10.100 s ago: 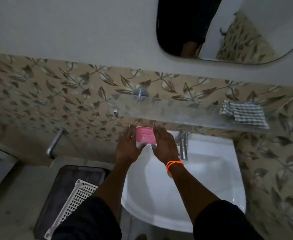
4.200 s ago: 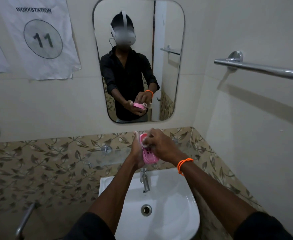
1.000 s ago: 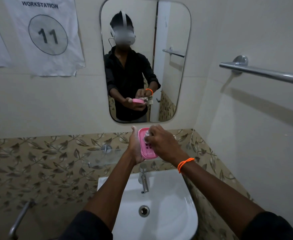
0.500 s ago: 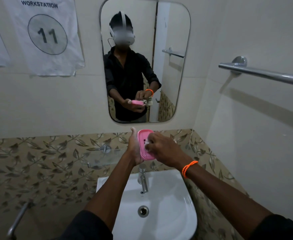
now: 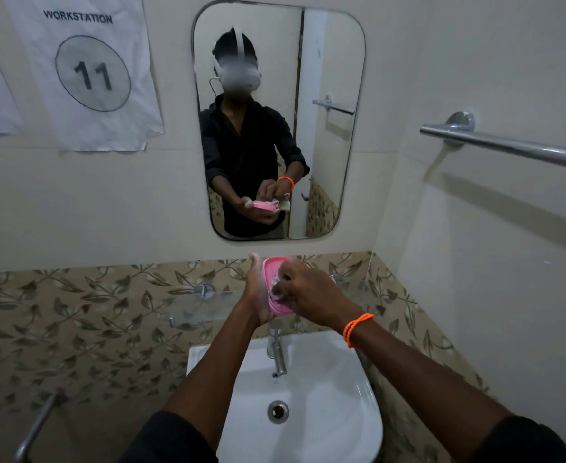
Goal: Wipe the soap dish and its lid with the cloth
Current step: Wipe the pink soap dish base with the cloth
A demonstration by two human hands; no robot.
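A pink soap dish stands on edge above the tap, its hollow side turned to the right. My left hand cups it from behind and below. My right hand presses a small bunched pale cloth into the dish's hollow; most of the cloth is hidden under the fingers. In the mirror, the cloth's loose end hangs past the dish. I cannot tell whether this pink piece is the dish or its lid.
A white basin with a chrome tap lies right below my hands. A glass shelf runs along the leaf-patterned tiles behind them. The mirror hangs above, a towel rail on the right wall.
My right hand has slid down the dish with the cloth, from its upper part to its middle. My left hand keeps the dish in about the same place.
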